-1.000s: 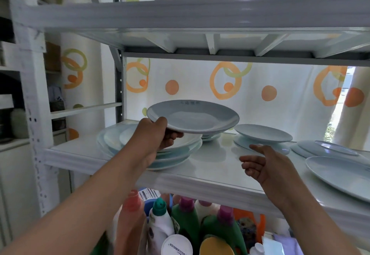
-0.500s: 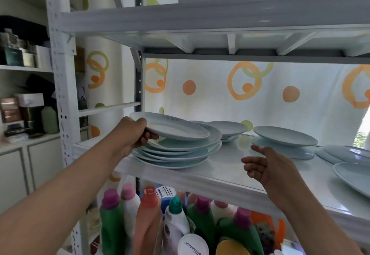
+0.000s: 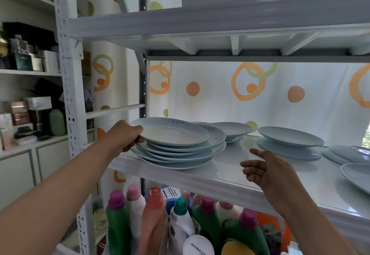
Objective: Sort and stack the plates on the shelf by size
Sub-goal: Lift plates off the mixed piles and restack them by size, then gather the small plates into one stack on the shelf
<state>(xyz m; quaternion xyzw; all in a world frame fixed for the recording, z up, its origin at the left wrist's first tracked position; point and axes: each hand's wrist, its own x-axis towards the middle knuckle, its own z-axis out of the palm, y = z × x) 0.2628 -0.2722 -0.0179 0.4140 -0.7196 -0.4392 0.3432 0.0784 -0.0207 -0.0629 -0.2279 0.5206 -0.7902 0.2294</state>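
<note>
— White metal shelving in front of a curtain with orange rings and dots; what lies nearest?

— Down at the bottom, under the shelf (image 3: 200,180), a crowd of detergent bottles (image 3: 180,220) with coloured caps. They have no part in the job.

— And the hands?

— The right hand (image 3: 266,172) hovers over the shelf's front edge, fingers loosely apart and curled, holding nothing. The left hand (image 3: 124,136) is clamped on the near-left rim of the top plate (image 3: 170,132), thumb over the rim, fingers underneath.

— Where is that plate now?

— Down on the big stack (image 3: 180,154) at the left of the shelf. A second ago it was held up in the air, clear of the pile; half a second ago it was tilted just above it. Now it sits flat and looks to be resting on the plate below — though it lies off to the left, overhanging, not centred.

— So that step is finished?

— Nearly, I'd say. The plate looks smaller than those beneath it, which suits stacking by size, but the grip isn't released and a nudge to the right seems needed.

— What's left farther back?

— A small pile (image 3: 232,130) just behind the big stack, a pair of plates (image 3: 290,140) to the right, and more loose plates (image 3: 352,162) at the far right edge. Those remain unsorted, so the task is well short of done.
</note>
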